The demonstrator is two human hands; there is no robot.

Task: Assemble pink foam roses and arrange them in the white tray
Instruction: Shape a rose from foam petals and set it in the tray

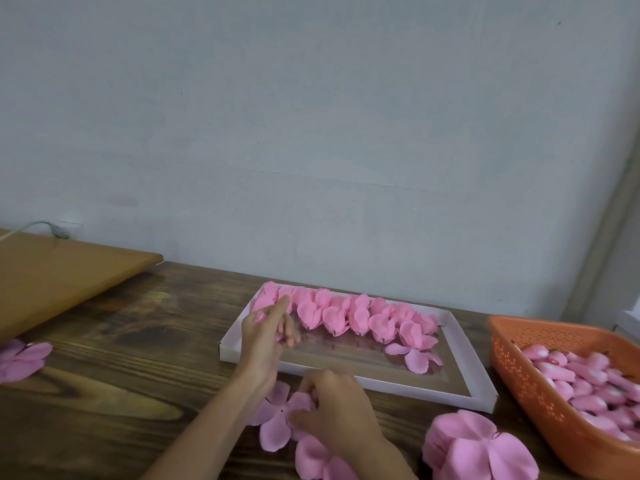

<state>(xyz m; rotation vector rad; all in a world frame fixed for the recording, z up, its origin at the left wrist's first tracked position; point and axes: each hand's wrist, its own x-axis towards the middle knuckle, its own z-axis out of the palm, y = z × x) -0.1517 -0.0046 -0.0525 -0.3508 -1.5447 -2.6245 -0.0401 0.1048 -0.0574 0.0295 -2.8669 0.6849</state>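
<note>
Pale grey wall (311, 116) behind a dark wood table (138, 341). White tray (465, 355) sits mid-table, close to the wall. A row of roses (346, 313) lines its far edge, packed side by side. One loose flower (415, 356) lies flat in the tray just in front of the row's right end.

Left hand (266, 330) reaches into the tray's left end, fingers curled around a pink piece (259, 317). The view is blurred, so its exact form is unclear. The index finger points towards the row's left end.

Right hand (336, 410) is on the table just in front of the tray's near rim, fingers bent and pinching the edge of a petal flat (273, 424) that lies spread on the wood.

Petal stack (478, 445) at the near right. Orange basket (526, 386) to the right of the tray holds pink buds (581, 379). More petals (20, 358) at the left edge. Tan board (52, 275) at the far left.
</note>
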